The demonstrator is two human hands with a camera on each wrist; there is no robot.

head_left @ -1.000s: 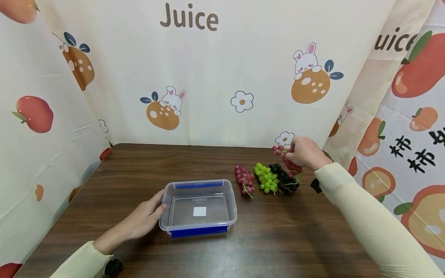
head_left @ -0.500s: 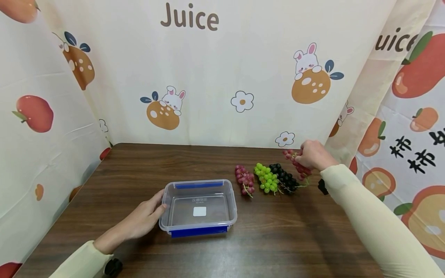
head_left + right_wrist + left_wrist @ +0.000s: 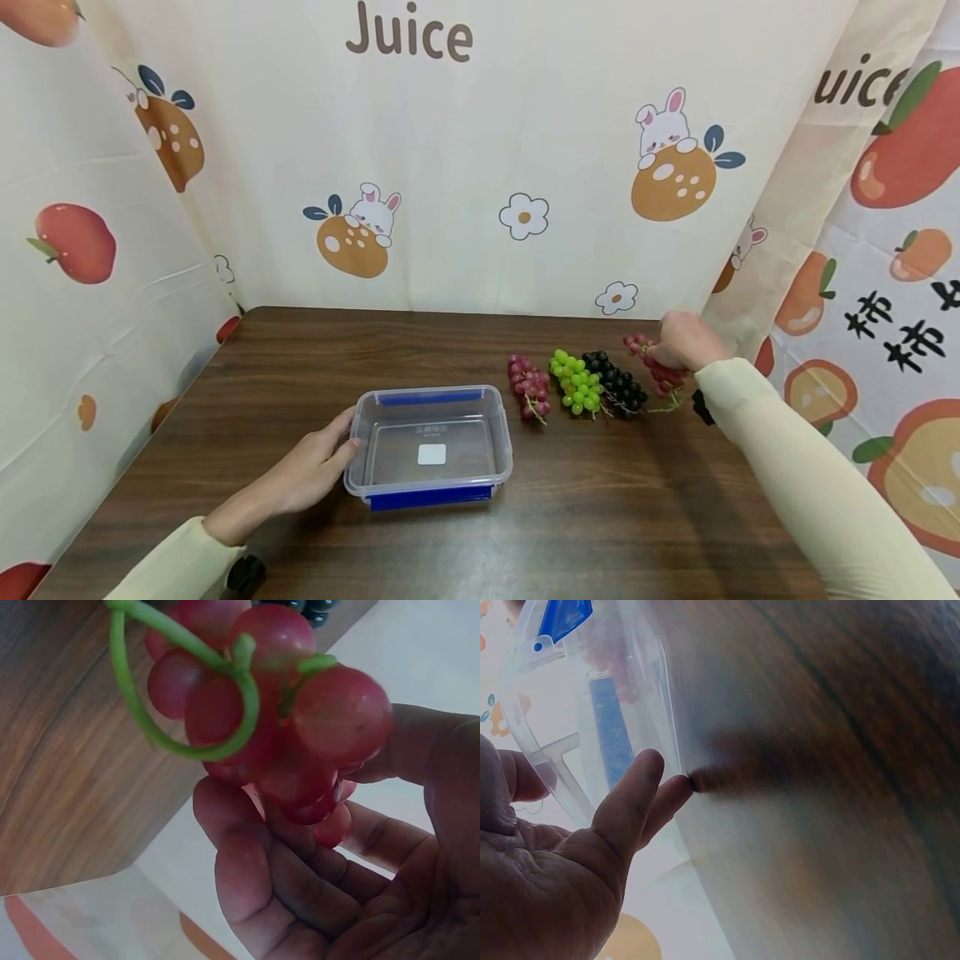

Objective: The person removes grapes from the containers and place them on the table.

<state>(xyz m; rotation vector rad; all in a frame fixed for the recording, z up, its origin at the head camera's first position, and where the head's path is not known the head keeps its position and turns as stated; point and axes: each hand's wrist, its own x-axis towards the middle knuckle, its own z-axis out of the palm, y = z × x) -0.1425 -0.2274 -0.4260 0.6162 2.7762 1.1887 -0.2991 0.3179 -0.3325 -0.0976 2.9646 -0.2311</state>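
In the head view my right hand [image 3: 686,342] grips a bunch of red grapes [image 3: 667,379] beside the black grapes. Close up in the right wrist view, the fingers and thumb curl round the bunch of red grapes [image 3: 255,712], its looping green stem showing. A clear plastic box [image 3: 427,467] with blue clips stands in the middle, its inside bare but for a white label. My left hand [image 3: 311,471] touches the box's left side with relaxed, mostly straight fingers. The left wrist view shows its fingertips against the outer wall of the clear box [image 3: 562,712].
Left to right beyond the box lie another bunch of red grapes [image 3: 529,387], green grapes [image 3: 576,382] and black grapes [image 3: 617,383]. The wooden table [image 3: 600,517] ends at a printed cloth backdrop [image 3: 450,167], with more cloth on both sides.
My right hand has moved right and slightly down with the red grapes, uncovering more of the black grapes. The left hand and the box stay where they were.
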